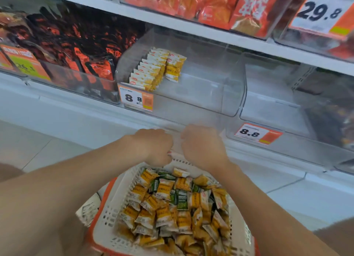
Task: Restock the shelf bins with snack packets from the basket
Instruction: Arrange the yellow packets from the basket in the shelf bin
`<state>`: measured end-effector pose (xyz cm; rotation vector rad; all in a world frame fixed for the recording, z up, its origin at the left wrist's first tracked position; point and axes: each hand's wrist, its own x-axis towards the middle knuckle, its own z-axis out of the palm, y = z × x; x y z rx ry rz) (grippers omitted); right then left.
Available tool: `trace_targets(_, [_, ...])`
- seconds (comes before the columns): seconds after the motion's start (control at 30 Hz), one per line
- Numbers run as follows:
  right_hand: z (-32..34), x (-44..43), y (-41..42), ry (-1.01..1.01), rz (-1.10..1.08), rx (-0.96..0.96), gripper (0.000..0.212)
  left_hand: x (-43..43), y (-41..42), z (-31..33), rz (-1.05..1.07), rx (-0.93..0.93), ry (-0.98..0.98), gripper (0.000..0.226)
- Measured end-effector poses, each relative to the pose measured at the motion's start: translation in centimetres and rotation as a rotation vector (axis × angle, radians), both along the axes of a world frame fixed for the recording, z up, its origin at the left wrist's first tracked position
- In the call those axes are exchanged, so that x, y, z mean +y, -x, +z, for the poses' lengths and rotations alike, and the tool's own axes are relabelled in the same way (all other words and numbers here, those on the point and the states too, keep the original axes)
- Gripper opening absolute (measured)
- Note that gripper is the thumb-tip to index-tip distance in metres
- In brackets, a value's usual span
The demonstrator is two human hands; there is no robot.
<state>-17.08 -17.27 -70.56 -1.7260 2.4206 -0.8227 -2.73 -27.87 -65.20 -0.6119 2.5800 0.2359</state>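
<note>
Yellow foil snack packets (172,208) fill the white perforated plastic basket (107,213); left hand (153,146) and right hand (203,146) curl their fingers round its far rim, seemingly positioning it. Above the basket, the clear plastic shelf bin (201,102) is nearly empty; next comes picking up packets

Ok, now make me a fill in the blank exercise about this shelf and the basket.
1. The white basket holds mostly ____ packets and a few green packets.
2. In the clear bin, the stacked packets stand at its ____ end.
3. The outer basket under the white one is ____.
4. The price card at top right reads ____.
Missing words: yellow; left; orange; 29.8.
</note>
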Motion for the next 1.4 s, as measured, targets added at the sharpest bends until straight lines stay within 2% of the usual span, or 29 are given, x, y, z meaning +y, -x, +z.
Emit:
trace_targets(0.13, [-7.8,2.7,2.1,-0.469,-0.03,-0.019,0.027,1.1,0.3,-4.2,-0.09,-0.165,0.001,0.027])
trace_targets(0.23, [-12.1,3.9,2.7,-0.657,-0.007,0.065,0.031,1.1,0.6,-6.1,-0.169,-0.222,0.061,0.026])
trace_targets(0.33, [-15.6,3.6,2.3,-0.636,0.037,0.065,0.04,1.1,1.1,-6.6,-0.231,-0.264,0.06,0.033])
trace_targets(0.43, [-18.2,2.6,1.4,-0.617,0.044,0.056,0.049,0.6,1.4,-7.3,-0.24,-0.307,0.062,0.02])
trace_targets(0.63, [-19.8,2.3,-0.5,-0.717,-0.012,0.203,0.041,0.0,1.5,-7.5,-0.175,-0.341,0.025,0.018])
trace_targets(0.7, [-19.6,2.3,-0.4,-0.696,-0.001,0.185,0.039,-0.1,1.4,-7.2,-0.162,-0.331,0.017,0.015])
trace_targets(0.77, [-18.6,2.1,-0.3,-0.594,0.005,0.064,0.033,-0.4,1.1,-7.1,-0.126,-0.32,0.008,0.019])
trace_targets(0.83, [-16.7,1.9,-0.3,-0.46,-0.035,-0.149,0.018,-0.6,0.8,-6.5,-0.106,-0.285,-0.002,0.02])
trace_targets(0.9, [-13.4,1.6,-0.9,-0.336,-0.106,-0.435,0.027,-0.9,0.7,-5.4,-0.116,-0.229,-0.003,0.015])
trace_targets(0.97, [-9.8,1.1,-1.8,-0.223,-0.156,-0.816,0.03,-0.9,0.5,-4.3,-0.122,-0.145,-0.048,0.037])
trace_targets(1.03, [-6.6,0.7,-2.8,-0.185,-0.201,-1.174,0.02,-0.8,0.4,-3.2,-0.112,-0.048,-0.097,0.065])
trace_targets(1.1, [-3.9,0.6,-3.4,-0.171,-0.266,-1.412,0.017,-1.0,0.3,-2.1,-0.092,0.055,-0.165,0.074])
trace_targets(1.17, [-2.2,0.5,-3.7,-0.127,-0.343,-1.623,0.016,-1.3,0.0,-0.9,-0.07,0.133,-0.27,0.072])
trace_targets(1.3, [1.0,0.9,-3.6,-0.125,-0.36,-1.901,0.024,-1.9,-1.1,1.6,0.044,0.355,-0.486,0.054])
trace_targets(1.33, [1.8,1.1,-3.6,-0.139,-0.35,-1.907,0.029,-2.0,-1.4,1.9,0.105,0.449,-0.523,0.046])
trace_targets(1.4, [3.2,1.2,-3.6,-0.194,-0.34,-1.731,0.038,-2.3,-1.6,2.6,0.247,0.605,-0.593,0.033])
